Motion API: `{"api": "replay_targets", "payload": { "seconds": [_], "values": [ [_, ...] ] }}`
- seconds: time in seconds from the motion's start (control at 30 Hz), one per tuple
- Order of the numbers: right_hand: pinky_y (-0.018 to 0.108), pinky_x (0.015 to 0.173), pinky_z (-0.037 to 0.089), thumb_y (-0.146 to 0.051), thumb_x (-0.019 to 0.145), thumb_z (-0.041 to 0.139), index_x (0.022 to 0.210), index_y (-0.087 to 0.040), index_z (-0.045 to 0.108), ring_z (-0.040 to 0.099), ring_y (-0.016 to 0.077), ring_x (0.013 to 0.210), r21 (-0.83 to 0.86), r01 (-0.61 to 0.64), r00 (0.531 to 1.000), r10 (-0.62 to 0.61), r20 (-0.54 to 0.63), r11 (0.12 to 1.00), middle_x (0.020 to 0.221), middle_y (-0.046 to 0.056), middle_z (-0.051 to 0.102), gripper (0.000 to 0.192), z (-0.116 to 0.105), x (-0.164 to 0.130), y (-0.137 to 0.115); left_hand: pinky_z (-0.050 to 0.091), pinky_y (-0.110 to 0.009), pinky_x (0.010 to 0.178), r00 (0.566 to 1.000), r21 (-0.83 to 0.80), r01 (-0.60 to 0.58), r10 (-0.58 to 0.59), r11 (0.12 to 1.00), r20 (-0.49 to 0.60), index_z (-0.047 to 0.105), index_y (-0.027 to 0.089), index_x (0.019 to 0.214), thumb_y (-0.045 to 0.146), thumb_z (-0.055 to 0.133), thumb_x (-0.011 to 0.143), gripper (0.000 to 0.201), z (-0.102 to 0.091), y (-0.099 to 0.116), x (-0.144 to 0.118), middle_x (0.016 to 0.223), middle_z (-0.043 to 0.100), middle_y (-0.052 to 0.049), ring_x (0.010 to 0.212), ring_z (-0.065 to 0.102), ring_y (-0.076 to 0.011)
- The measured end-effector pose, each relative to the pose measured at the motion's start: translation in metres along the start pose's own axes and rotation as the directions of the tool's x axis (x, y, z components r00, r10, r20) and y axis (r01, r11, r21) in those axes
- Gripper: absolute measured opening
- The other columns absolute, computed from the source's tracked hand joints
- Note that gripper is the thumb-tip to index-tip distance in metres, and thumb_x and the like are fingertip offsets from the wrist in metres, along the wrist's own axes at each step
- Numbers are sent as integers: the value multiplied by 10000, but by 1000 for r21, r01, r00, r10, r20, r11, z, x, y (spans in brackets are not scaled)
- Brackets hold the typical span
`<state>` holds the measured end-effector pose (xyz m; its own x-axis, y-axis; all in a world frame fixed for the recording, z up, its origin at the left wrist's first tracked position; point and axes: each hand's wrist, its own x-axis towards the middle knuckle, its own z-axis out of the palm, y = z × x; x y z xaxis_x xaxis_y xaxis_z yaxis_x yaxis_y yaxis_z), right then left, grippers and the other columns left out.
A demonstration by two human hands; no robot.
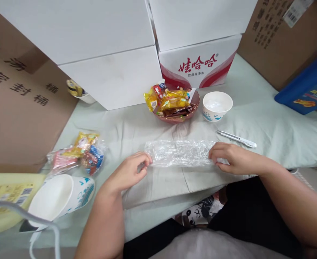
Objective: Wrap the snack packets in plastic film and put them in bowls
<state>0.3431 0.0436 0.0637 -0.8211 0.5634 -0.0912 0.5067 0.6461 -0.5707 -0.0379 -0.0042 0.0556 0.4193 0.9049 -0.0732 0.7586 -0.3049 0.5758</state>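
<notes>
On the pale green cloth (255, 111) covering the work surface, a crumpled strip of clear plastic wrap (180, 153) lies flat between the two hands. The left hand (128, 171) pinches its left end with curled fingertips, and the right hand (230, 158) presses down on its right end, fingers bent. Just behind the wrap sits a reddish-brown bowl of wrapped snacks (174, 102), with a white paper bowl (217, 105) beside it and a slim silver-white utility knife (237, 139) near the right hand. To the left lie a clear bag of colourful sweets (76, 154) and a tipped stack of white paper bowls (60, 198).
</notes>
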Motion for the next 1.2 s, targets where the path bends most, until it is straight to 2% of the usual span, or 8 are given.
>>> {"api": "replay_targets", "payload": {
  "seconds": [0.1,0.3,0.5,0.67,0.93,1.0,1.07,1.2],
  "values": [
    [277,659,403,-200,854,490,903,-206,593,578,166,718,61,-136,990,134,37,989,811,25,643,114,-2,-3,2,483,-259,677,992,-88,127,-127,988,3,547,203,819,195,459,807,89,-1,-3,-1,802,656,11,743,621,-146],
    [267,621,372,-320,908,453,896,-211,582,579,164,669,2,-360,931,359,-63,933,751,21,652,169,4,5,9,457,-253,663,959,37,201,-189,979,-211,576,216,923,275,470,876,130,17,-10,9,763,657,21,676,619,-137],
    [282,568,298,-331,923,386,859,-200,596,617,209,701,-299,-591,805,569,-167,749,774,59,682,256,14,17,6,436,-269,674,892,237,378,-284,895,-351,599,224,961,289,485,900,145,32,-3,21,831,706,-11,729,654,-174],
    [287,574,311,-356,922,387,913,-188,621,648,239,754,-403,-652,747,634,-198,642,818,88,706,288,18,21,3,417,-276,650,853,331,492,-370,805,-369,609,209,1000,309,515,911,163,40,5,29,883,725,-41,790,676,-208],
    [304,594,338,-403,939,386,914,-206,606,649,251,785,-323,-704,707,663,-246,632,846,76,701,296,15,22,7,409,-295,630,837,395,538,-416,745,-355,616,198,992,317,455,942,207,42,8,32,837,707,-44,752,660,-220],
    [316,608,360,-428,930,418,917,-197,604,646,262,780,-311,-717,696,670,-258,624,842,83,693,297,16,23,9,424,-300,644,844,379,522,-402,764,-354,624,202,976,306,471,929,190,41,6,31,847,694,-44,759,649,-217],
    [332,646,396,-445,909,472,963,-184,602,640,275,823,-281,-718,695,639,-330,637,892,96,685,297,18,23,10,452,-316,708,846,362,482,-316,798,-430,634,198,985,288,513,899,174,41,6,29,923,674,-65,831,635,-225],
    [380,838,435,-404,893,523,1137,-145,573,566,307,1062,-252,-567,788,426,-445,784,1103,146,631,359,21,22,13,455,-383,881,749,382,352,-13,854,-663,653,159,1034,277,543,879,224,43,17,22,1047,608,-133,1006,574,-273]
  ]
}}
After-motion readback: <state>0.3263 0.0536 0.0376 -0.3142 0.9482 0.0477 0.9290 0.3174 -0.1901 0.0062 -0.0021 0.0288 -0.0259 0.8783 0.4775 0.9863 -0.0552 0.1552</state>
